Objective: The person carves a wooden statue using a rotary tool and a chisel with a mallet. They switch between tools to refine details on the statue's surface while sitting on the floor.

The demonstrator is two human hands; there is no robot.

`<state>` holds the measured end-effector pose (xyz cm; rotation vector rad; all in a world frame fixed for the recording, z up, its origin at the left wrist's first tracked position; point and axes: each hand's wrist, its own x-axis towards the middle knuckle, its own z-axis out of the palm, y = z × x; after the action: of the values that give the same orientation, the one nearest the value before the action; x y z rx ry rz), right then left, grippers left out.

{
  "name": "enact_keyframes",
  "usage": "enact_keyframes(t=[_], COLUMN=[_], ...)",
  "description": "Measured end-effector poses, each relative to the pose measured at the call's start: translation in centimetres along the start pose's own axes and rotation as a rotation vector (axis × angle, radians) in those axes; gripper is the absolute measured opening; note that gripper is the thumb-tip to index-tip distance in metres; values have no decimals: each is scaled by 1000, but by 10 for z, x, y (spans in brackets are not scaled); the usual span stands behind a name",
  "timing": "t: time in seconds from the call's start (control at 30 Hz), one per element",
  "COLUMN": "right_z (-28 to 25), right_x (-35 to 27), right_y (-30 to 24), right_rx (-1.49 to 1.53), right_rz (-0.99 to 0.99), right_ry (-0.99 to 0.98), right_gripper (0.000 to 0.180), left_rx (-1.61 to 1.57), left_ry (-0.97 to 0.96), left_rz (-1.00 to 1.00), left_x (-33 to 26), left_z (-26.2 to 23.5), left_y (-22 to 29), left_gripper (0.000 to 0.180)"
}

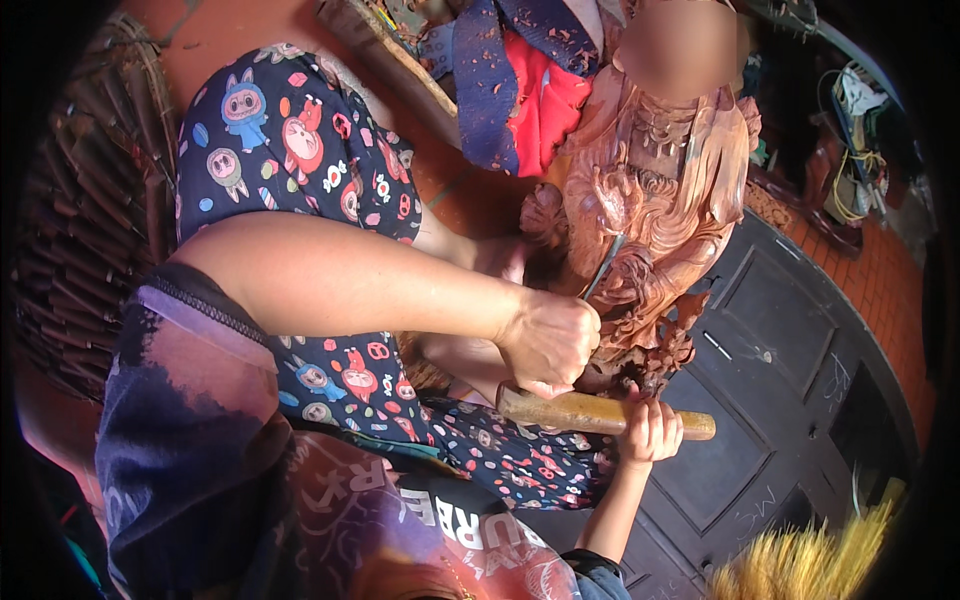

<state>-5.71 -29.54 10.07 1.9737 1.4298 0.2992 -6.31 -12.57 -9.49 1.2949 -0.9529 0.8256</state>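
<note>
Nearest the camera, the right hand (650, 432) comes up from the lower edge with fingers wrapped around a round light-brown wooden mallet (600, 412), which lies roughly level, its free end pointing right. Just above it the left hand (550, 340) is fisted tight on a thin grey metal chisel (603, 267) — the shaft sticks up and to the right out of the fist, tip against the carving. The mallet sits just under the left fist, near or touching; can't tell which. The workpiece is a reddish-brown carved wooden statue (660, 200) with dense relief, leaning in front of the person, its base near both hands. The person's knees are covered by dark blue cloth with cartoon prints (300, 140), to the left of the statue. Under the statue and to the right lies a dark panelled wooden door (780, 340) flat on the ground. Yellow broom bristles (810, 565) show at the lower right edge. Further back — a blue and red cloth (520, 90) draped beside the statue's top, woven basketwork (90, 220) at far left, and a tangle of cables (855, 150) at far right over red tiled floor (880, 280).
</note>
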Motion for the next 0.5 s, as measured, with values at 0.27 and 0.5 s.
enact_keyframes(t=[0.27, 0.5], right_z=[2, -5], right_x=[-4, 13], right_y=[-1, -5], right_rx=[78, 12], right_rz=[29, -18], right_ry=[44, 11], right_gripper=[18, 18], left_rx=[17, 72], left_ry=[-17, -86], left_rz=[2, 25], left_x=[0, 1], left_z=[-2, -9], left_y=[-1, -1], left_gripper=[28, 28])
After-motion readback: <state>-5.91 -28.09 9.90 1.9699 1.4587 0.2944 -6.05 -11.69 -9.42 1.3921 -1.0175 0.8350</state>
